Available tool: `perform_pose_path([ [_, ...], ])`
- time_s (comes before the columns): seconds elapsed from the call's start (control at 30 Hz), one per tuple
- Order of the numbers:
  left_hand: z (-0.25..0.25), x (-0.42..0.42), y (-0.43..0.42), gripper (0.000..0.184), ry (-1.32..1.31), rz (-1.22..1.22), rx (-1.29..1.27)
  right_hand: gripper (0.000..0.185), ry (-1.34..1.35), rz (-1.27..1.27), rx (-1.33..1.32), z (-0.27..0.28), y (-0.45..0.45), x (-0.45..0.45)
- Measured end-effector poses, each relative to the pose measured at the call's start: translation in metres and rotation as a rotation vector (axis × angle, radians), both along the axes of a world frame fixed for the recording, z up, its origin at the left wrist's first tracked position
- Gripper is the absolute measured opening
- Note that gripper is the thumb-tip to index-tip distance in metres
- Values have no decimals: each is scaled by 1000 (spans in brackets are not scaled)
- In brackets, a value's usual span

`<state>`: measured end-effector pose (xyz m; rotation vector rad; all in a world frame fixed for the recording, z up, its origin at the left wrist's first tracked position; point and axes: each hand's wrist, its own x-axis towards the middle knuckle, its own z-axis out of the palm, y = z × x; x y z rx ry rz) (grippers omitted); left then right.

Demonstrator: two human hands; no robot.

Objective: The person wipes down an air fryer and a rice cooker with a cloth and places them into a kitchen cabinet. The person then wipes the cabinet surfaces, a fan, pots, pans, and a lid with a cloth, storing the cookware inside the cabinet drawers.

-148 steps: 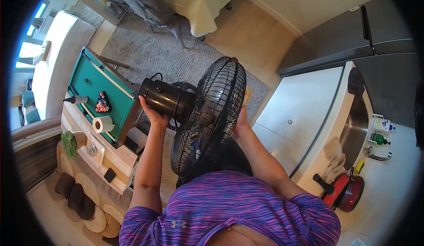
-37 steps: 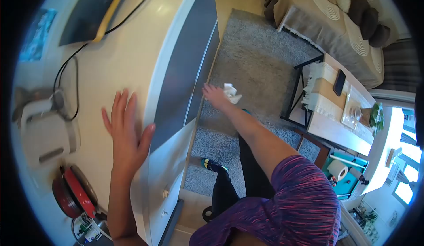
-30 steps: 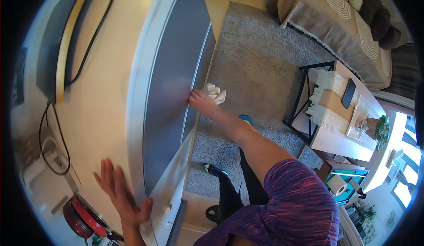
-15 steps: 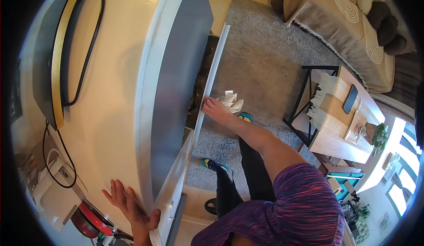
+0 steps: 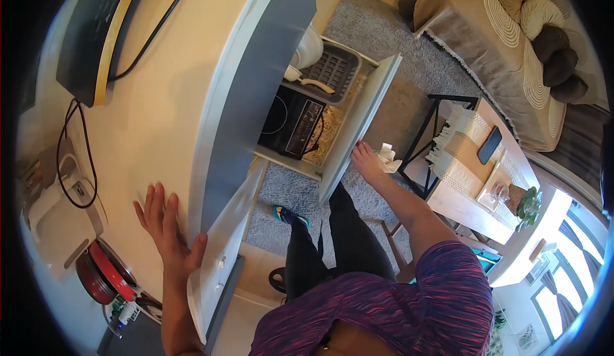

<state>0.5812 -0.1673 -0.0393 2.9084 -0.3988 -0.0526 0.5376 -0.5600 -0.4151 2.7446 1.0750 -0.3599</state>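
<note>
Against right fingers (image 5: pixel 360 149): open drawer (image 5: pixel 360 121) edge; pale cloth (image 5: pixel 388 158) alongside.

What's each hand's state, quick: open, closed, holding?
Left hand: open, spread on the countertop, holding nothing.
Right hand: closed on the open drawer's front edge; pale cloth beside it, grip on that unclear.

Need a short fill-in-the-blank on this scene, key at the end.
1. The drawer by the right hand isn't shut but ____.
2. The cooktop inside it is coloured ____.
3. The left hand, fingers spread over the countertop, has its palm facing ____.

Missing words: open; black; down.
</note>
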Motion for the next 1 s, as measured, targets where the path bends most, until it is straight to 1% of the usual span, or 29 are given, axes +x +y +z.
perform_pose_path([
  [0.1,-1,-1,2,66,-23,-17,-4,33,26,-127,-13,-7,-22,-19],
  [0.23,-1,0,-1,65,-41,-4,6,35,-8,-128,-73,-10,-40,-32],
  [0.3,-1,0,-2,64,-62,5,11,37,18,-219,-60,-13,-43,-31],
  [0.33,0,0,-3,63,-57,-2,16,37,2,-205,-56,-12,-42,-29],
  [0.4,3,1,-3,63,-82,14,26,37,63,-288,-54,-9,-34,-26],
  [0.43,4,0,-3,63,-78,-4,17,33,127,-358,-56,-21,-29,-30],
  [0.47,4,0,-3,63,-79,-11,10,29,186,-416,-57,-5,-18,-22],
  [0.5,1,-1,-2,64,-73,-29,-29,23,382,-402,-127,17,-12,-16],
  [0.53,-3,-2,3,65,-83,-23,-51,23,533,-437,-141,34,-3,-9],
  [0.57,-6,-3,2,66,-92,-23,-119,25,542,-474,-63,44,6,-6],
  [0.6,-13,-3,5,66,-154,-61,-165,32,587,-451,30,40,11,-6],
  [0.63,-6,0,3,64,-151,-67,-268,32,593,-404,114,72,28,2],
  [0.67,-11,0,9,59,-236,-97,-240,33,670,-437,162,67,39,6],
  [0.7,-14,-2,13,54,-258,-100,-268,35,661,-379,142,85,59,13],
  [0.73,-21,-5,14,49,-286,-101,-292,37,657,-342,117,114,74,16],
  [0.77,-23,-11,10,46,-296,-73,-321,37,640,-276,109,129,90,21],
  [0.8,-20,-23,12,43,-301,-65,-359,39,615,-289,194,142,104,19],
  [0.83,-10,-41,22,43,-322,-44,-353,41,592,-319,283,154,114,15],
  [0.87,4,-60,28,39,-359,-78,-333,41,578,-305,275,166,123,11],
  [0.9,20,-83,33,35,-385,-113,-319,43,561,-266,348,181,133,4],
  [0.93,34,-104,49,33,-398,-11,-275,44,539,-227,421,196,148,-1],
  [0.97,46,-126,73,31,-406,88,-230,44,576,-263,454,225,165,-11],
  [1.0,46,-140,100,31,-477,191,-247,44,565,-263,441,237,171,-14],
])
